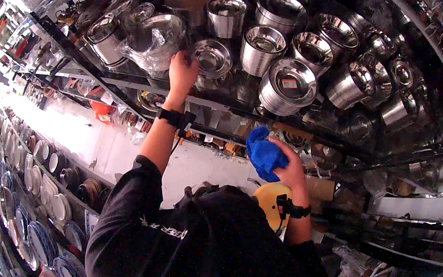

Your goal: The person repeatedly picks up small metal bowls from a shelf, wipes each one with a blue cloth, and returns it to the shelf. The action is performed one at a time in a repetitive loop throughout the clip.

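My right hand (294, 171) holds a bunched blue cloth (265, 153) in front of the shelf, below the stacked bowls. My left hand (183, 74) reaches onto the glossy dark shelf (241, 92), fingers curled. It is between steel ware in clear plastic wrap (151, 46) and a low stack of shallow steel bowls (212, 58); its fingertips are partly hidden, so whether it grips anything is unclear. Right of these bowls stands a tall stack of steel bowls (261, 50). Nearer the shelf edge is a wider stack of steel bowls (288, 89), bearing an orange-and-white sticker.
More steel bowl stacks (352, 85) fill the shelf's right side. A lidded steel pot (106, 39) stands at left. The metal shelf edge (205, 103) crosses below my left hand. A round yellow seat (274, 201) is by my right forearm. Plate racks (55, 200) line the lower left.
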